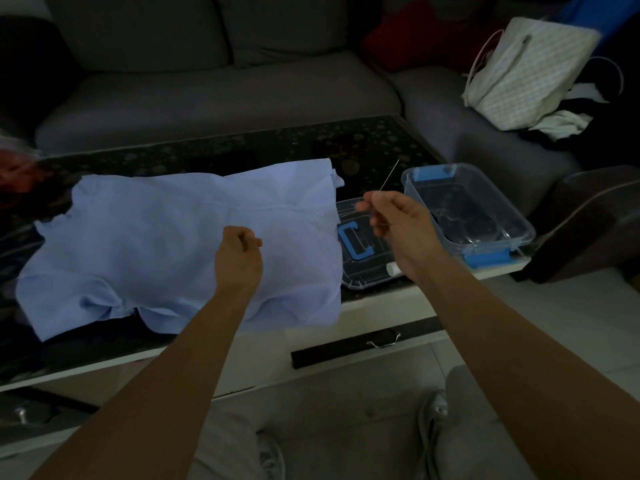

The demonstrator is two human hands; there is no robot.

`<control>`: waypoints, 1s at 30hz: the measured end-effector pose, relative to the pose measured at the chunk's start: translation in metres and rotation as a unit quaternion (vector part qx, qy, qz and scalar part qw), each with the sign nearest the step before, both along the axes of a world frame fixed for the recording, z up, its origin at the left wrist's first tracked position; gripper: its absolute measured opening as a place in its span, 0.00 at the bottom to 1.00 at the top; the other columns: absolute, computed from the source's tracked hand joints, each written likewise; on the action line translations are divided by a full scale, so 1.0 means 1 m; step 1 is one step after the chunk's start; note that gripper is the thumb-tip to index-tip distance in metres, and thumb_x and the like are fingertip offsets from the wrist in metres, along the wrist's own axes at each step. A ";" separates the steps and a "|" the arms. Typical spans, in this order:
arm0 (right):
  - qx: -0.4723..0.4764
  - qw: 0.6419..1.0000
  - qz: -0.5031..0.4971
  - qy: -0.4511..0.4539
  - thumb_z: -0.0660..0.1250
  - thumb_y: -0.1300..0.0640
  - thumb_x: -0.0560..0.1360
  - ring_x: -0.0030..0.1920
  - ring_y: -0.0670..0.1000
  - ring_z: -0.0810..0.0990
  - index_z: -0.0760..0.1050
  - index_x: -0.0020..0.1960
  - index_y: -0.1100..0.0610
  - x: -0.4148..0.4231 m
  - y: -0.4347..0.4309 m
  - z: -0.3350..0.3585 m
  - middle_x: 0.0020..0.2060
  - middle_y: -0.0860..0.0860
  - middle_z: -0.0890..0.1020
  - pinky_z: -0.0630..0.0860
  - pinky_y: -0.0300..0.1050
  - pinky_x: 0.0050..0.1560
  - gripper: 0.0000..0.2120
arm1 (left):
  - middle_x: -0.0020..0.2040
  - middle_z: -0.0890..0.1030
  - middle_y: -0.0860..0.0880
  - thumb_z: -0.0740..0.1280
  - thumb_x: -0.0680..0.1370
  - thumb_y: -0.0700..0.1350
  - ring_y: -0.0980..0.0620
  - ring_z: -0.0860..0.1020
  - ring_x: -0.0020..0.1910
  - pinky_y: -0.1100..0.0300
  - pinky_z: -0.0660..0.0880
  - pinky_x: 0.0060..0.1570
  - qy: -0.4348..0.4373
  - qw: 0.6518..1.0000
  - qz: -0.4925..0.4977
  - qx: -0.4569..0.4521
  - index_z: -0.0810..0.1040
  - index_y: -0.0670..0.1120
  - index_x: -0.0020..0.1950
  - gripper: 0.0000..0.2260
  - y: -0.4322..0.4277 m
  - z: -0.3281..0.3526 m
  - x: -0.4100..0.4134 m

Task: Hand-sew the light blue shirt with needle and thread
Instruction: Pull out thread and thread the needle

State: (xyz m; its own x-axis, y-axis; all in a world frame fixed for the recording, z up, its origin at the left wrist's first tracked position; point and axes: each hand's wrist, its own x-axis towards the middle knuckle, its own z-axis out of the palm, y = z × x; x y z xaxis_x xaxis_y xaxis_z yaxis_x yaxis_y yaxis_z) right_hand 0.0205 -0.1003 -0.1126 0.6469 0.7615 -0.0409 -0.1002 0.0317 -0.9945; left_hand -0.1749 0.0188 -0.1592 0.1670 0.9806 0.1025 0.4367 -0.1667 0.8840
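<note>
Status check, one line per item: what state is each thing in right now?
light blue shirt: spread on the table, near edge hanging over.
needle: pinched by the right hand, raised, clear of the shirt.
left hand: fingers curled over the shirt; cannot tell if it holds thread.
clear box: open, lid off.
lid: flat on the table between shirt and box.

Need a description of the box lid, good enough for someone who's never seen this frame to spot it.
On the dark patterned table, right of the light blue shirt, sit two clear plastic pieces. The lid lies flat between shirt and box, partly under the right hand pinching the needle. Unlike the deep box with blue clips, it carries a blue handle.
</note>
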 end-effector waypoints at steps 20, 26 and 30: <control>0.008 0.999 0.010 -0.031 0.63 0.60 0.80 0.39 0.45 0.82 0.79 0.50 0.60 0.000 -0.019 0.006 0.40 0.50 0.85 0.79 0.39 0.46 0.07 | 0.67 0.68 0.36 0.63 0.78 0.46 0.37 0.65 0.66 0.50 0.61 0.65 0.232 0.968 0.063 -0.070 0.67 0.43 0.68 0.19 0.004 0.013 -0.005; -0.012 0.998 0.025 -0.057 0.63 0.60 0.79 0.41 0.47 0.82 0.78 0.53 0.63 -0.005 -0.022 0.010 0.43 0.53 0.85 0.79 0.40 0.47 0.08 | 0.66 0.69 0.42 0.65 0.78 0.45 0.40 0.67 0.65 0.53 0.60 0.62 0.144 0.976 0.066 0.148 0.70 0.47 0.67 0.18 -0.018 0.032 0.016; -0.014 0.996 0.049 -0.070 0.63 0.61 0.80 0.41 0.48 0.82 0.79 0.48 0.59 -0.009 -0.023 0.010 0.41 0.52 0.84 0.79 0.41 0.47 0.06 | 0.57 0.76 0.51 0.61 0.81 0.47 0.54 0.75 0.54 0.70 0.69 0.48 -0.042 0.972 -0.233 0.016 0.70 0.49 0.63 0.11 -0.056 0.048 0.047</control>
State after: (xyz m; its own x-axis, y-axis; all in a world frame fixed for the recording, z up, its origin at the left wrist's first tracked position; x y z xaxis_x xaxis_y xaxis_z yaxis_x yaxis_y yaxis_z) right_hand 0.0116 -0.1231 -0.1022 0.5708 0.8208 0.0225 0.0393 0.0000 -0.9992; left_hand -0.1280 -0.0371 -0.1110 0.5809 0.7974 0.1636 0.2335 -0.3558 0.9049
